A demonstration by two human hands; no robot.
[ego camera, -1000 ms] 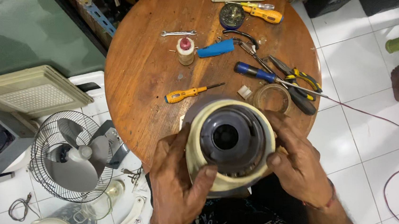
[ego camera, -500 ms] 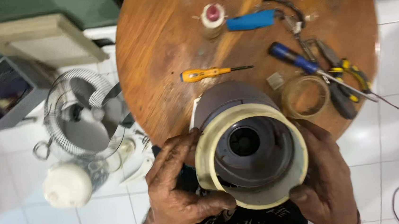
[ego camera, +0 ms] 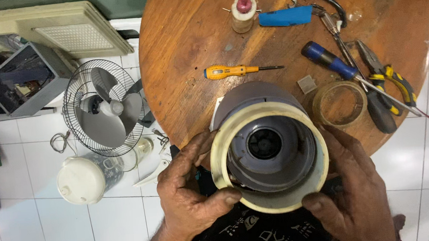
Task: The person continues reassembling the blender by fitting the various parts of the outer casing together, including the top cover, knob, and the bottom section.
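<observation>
The round grey plastic motor housing with a cream rim (ego camera: 270,149) looked hard, smooth and a bit heavy, so it was best held by its wide rim with a hand on each side. The left hand (ego camera: 192,193) and the right hand (ego camera: 355,191) were both curled around that rim, thumbs pressed on the near edge. It was tipped at the near edge of the round brown wooden table (ego camera: 192,35), its dark hollow middle facing up.
</observation>
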